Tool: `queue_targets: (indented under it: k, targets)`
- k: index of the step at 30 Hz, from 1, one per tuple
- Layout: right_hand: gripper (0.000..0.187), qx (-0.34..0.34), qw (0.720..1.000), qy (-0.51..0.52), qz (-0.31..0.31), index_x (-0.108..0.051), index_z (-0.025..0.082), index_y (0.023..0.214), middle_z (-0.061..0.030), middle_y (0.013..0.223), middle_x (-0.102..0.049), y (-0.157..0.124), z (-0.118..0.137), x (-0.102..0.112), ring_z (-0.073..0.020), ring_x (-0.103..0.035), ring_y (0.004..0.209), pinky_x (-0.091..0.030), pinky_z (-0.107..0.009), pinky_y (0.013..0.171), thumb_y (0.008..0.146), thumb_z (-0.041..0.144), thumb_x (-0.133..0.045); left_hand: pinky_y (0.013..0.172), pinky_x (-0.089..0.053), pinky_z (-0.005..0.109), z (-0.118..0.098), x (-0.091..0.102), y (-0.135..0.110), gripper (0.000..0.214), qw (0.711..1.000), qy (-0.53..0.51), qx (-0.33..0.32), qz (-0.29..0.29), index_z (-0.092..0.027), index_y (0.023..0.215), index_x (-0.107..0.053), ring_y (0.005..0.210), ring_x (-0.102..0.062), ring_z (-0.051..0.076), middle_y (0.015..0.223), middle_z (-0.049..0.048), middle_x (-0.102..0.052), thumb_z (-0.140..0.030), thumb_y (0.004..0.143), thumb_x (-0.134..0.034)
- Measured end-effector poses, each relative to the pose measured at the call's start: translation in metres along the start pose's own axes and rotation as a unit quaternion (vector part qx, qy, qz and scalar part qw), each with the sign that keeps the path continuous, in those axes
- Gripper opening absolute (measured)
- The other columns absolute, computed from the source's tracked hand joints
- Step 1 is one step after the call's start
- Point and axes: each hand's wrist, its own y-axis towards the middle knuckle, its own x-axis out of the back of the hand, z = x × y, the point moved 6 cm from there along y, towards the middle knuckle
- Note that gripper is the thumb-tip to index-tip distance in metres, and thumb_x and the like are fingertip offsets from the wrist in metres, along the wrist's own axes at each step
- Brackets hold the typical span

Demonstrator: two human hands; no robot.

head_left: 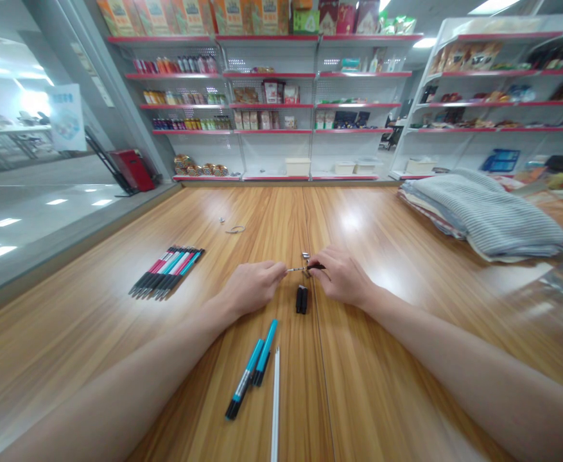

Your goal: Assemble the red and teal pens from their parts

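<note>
My left hand (257,286) is closed, pinching one end of a thin pen refill (296,269) held level above the table. My right hand (341,276) pinches a small dark pen part (316,266) at the refill's other end; whether the two are joined I cannot tell. Small silver pen tips (305,255) lie just beyond the fingers. Short black pen grips (301,299) lie side by side just in front of the hands. Closer to me are blue pen barrels (251,369) with black ends, beside thin white refills (275,404).
Several whole pens (168,273) in pink, white and blue lie in a row at the left. A thin ring-shaped strip (235,229) lies farther back. Folded cloths (483,215) are stacked at the right. Stocked shelves (271,102) stand beyond the wooden table (382,385).
</note>
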Motion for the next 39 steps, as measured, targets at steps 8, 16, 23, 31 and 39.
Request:
queue_targets:
  k: [8, 16, 23, 31, 39]
  targets:
    - [0.009, 0.023, 1.0, 0.003, 0.005, -0.059, 0.017, 0.094, -0.0079, 0.089, -0.063, 0.0, 0.005, 0.001, -0.0204, -0.056, 0.087, -0.046, -0.035, 0.078, 0.087, 0.018, -0.054, 0.057, -0.033, 0.026, -0.002, 0.0, 0.0, 0.028, 1.0, -0.021, -0.01, 0.002, -0.024, 0.096, -0.055, 0.076, -0.063, 0.016, 0.089, 0.0011, -0.067, -0.037, 0.098, -0.031]
    - [0.014, 0.084, 0.996, 0.038, 0.009, -0.061, 0.019, 0.101, -0.0076, 0.091, -0.065, 0.0, 0.017, -0.004, -0.02, -0.059, 0.09, -0.049, -0.035, 0.08, 0.092, 0.024, -0.051, 0.059, -0.037, 0.026, -0.014, 0.001, 0.0, 0.03, 0.999, -0.026, -0.035, -0.001, -0.023, 0.097, -0.056, 0.076, -0.064, 0.017, 0.088, 0.002, -0.068, -0.038, 0.098, -0.03]
    - [0.021, 0.086, 0.992, 0.087, -0.01, -0.056, 0.019, 0.111, -0.0072, 0.1, -0.067, 0.001, 0.024, -0.002, -0.0187, -0.062, 0.092, -0.051, -0.034, 0.083, 0.092, 0.026, -0.051, 0.065, -0.043, 0.025, -0.02, 0.002, 0.0, 0.03, 0.997, -0.057, -0.051, -0.01, -0.02, 0.11, -0.054, 0.084, -0.065, 0.018, 0.098, 0.0042, -0.068, -0.034, 0.098, -0.031]
    - [0.025, 0.057, 0.996, 0.064, -0.033, -0.056, 0.019, 0.11, -0.0093, 0.096, -0.064, -0.001, 0.024, 0.008, -0.0226, -0.059, 0.092, -0.049, -0.038, 0.081, 0.085, 0.017, -0.055, 0.06, -0.041, 0.024, -0.014, 0.004, -0.001, 0.031, 0.998, -0.045, -0.022, -0.034, -0.02, 0.1, -0.057, 0.075, -0.064, 0.016, 0.089, 0.0036, -0.068, -0.038, 0.098, -0.032]
    - [0.018, 0.081, 0.994, 0.061, -0.033, -0.061, 0.018, 0.103, -0.0077, 0.086, -0.065, -0.002, 0.018, 0.001, -0.0195, -0.057, 0.083, -0.048, -0.035, 0.077, 0.09, 0.018, -0.049, 0.056, -0.037, 0.024, -0.013, 0.006, -0.002, 0.03, 0.997, -0.051, -0.029, -0.053, -0.018, 0.096, -0.057, 0.072, -0.064, 0.014, 0.085, 0.0035, -0.069, -0.038, 0.097, -0.035]
